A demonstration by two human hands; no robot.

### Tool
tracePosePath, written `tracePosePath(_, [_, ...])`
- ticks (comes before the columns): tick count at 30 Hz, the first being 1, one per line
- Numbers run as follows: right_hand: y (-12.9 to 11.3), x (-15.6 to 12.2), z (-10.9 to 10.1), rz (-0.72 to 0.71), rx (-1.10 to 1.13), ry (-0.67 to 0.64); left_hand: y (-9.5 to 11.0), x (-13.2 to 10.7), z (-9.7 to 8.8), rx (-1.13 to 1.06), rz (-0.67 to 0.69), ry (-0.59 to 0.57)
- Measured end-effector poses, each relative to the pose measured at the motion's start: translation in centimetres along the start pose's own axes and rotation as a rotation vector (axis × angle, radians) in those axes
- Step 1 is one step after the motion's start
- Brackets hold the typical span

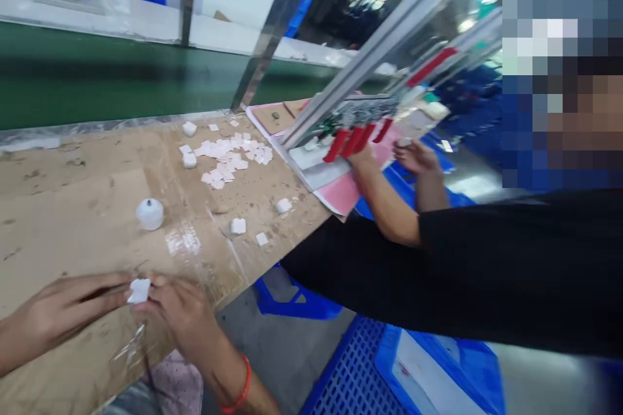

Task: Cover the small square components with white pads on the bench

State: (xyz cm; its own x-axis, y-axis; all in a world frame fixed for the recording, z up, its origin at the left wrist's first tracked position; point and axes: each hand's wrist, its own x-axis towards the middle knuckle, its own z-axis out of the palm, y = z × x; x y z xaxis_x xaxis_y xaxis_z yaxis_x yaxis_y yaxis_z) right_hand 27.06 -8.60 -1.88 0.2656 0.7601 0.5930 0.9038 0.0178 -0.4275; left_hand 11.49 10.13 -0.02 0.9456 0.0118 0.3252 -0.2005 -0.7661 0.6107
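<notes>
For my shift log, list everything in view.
held white square: one, white, between the hands
loose white squares: many, white, scattered on the bench
round white object: one, white, on the bench
workbench: one, tan, under these
conveyor belt: one, green, beyond the bench
red handles: several, red, at the bench's far end
pink sheet: one, pink, below the red handles
blue crate: one, blue, on the floor
co-worker's hands: two, bare, right side
left hand: one, bare, lower left
right hand: one, bare, beside it, red wristband

Foam squares (224,155) lie on the workbench (73,220), a cap (149,214), apparently, to their left.
</notes>
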Motion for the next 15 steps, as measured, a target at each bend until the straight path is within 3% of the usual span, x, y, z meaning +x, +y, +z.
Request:
tracePosePath(2, [-0.3, 0.0, -0.2, 0.041, 0.097, 0.132, 0.9, 0.9, -0.8, -0.002, 0.007, -0.043])
tracePosePath(4, [-0.5, 0.1, -0.5, 0.104, 0.155, 0.180, 1.4, 1.7, -1.2, -0.024, 0.029, -0.044])
tracePosePath(10, [-0.5, 0.7, -1.2, 0.064, 0.173, 0.077, 1.1, 2.7, -1.1, 0.033, 0.242, -0.037])
tracePosePath(15, [-0.4, 0.5, -1.4, 0.046, 0.133, 0.038, 0.6, 2.1, -0.5, -0.059, 0.157, -0.027])
